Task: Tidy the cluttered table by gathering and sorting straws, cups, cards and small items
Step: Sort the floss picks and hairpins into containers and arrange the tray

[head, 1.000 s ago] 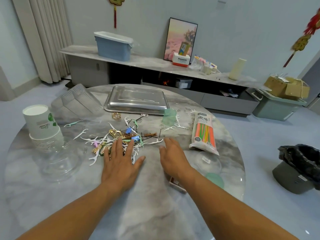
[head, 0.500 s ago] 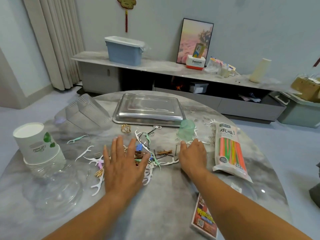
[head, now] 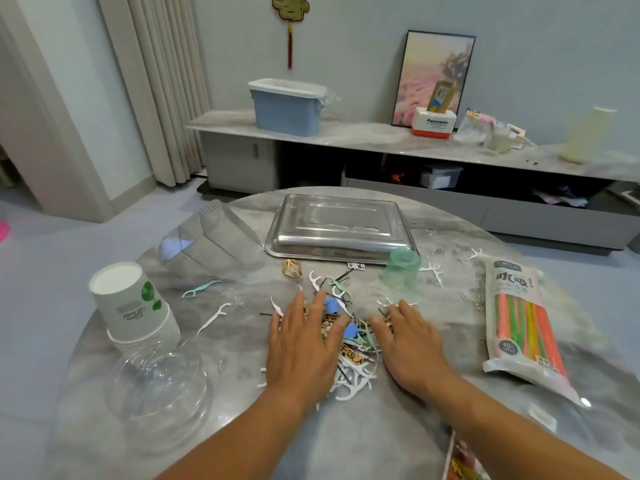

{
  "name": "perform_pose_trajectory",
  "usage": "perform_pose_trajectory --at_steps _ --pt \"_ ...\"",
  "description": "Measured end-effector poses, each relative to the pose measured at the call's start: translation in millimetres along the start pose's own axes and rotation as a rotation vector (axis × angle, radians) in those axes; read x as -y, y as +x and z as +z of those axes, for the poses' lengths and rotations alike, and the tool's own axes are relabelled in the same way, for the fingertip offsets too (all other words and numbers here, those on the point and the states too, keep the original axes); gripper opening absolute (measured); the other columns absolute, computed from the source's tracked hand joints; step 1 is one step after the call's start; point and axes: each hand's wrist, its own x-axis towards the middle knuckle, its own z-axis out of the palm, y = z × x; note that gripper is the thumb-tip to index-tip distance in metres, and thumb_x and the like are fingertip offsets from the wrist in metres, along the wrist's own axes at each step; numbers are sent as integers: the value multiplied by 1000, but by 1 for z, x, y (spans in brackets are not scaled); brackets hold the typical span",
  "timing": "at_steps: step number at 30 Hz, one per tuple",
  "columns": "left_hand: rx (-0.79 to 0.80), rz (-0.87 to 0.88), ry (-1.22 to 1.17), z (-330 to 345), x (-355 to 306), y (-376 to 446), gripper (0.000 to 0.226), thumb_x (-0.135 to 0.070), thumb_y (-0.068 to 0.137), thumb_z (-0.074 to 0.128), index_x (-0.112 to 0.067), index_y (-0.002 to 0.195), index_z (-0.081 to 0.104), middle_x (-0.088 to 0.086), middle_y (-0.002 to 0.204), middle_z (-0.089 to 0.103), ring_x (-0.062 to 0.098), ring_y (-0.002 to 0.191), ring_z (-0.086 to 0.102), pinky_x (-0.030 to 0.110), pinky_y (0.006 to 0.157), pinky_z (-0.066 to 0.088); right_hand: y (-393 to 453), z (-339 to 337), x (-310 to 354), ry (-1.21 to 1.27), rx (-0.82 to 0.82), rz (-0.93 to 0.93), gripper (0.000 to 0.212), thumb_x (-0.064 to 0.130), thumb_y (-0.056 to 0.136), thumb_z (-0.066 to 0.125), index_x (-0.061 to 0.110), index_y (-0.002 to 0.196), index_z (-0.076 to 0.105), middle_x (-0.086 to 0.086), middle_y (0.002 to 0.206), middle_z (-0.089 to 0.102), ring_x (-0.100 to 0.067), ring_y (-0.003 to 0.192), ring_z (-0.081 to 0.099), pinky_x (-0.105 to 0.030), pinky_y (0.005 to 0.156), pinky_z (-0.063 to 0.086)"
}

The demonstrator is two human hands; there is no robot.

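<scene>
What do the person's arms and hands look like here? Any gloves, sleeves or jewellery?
Both are bare. The left hand and right hand wear no gloves, and no rings show on the fingers. No watch or band shows on either wrist, and both forearms are uncovered to the frame's bottom edge, so no sleeve is in view.

Readable print on my feed: a brand, a count, some Chinese lettering

I can read "Panasonic" on the white and red box [head: 434, 123] up on the sideboard; the straw pack [head: 522, 323] at the table's right carries big Chinese characters, "吸" among them, and a round "40" badge low down; a paper slip [head: 351, 355] in the pile between my hands shows bold Chinese characters; the paper cups' [head: 129, 304] green-leaf logo lettering is too blurred for me
</scene>
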Motion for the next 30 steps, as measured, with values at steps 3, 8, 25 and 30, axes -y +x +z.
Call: perform_pose_trajectory --at_steps 3,8,25,30 --pt "-178 -33 58 -10 7 2 71 -68 96 2 -37 156 24 -4 166 22 16 154 10 42 127 -2 -7 -5 18 99 31 -116 50 55 103 22 23 113 59 -5 122 58 -28 125 48 -43 101 40" --pt "-237 -435 84 -26 39 31 71 -62 100 22 -26 161 13 16 169 1 31 156 -5 47 126 -4 -2 -17 32 335 -166 -53 55 58 101 34 23 137 58 1 140 54 -19 132 48 -37 109 38" --pt "47 -236 199 -24 60 58 72 -64 101 6 -26 162 10 2 170 -1 21 156 -7 46 126 -5 3 -6 5 239 -12 -72 77 77 88 12 44 155 31 13 165 24 -9 155 10 -37 126 4" --pt "157 6 -5 -20 35 21 63 -61 104 10 -33 160 19 -10 169 14 8 155 4 35 126 -2 -2 -9 8 264 10 -90 75 74 89 11 44 155 30 15 165 24 -7 154 11 -37 126 3"
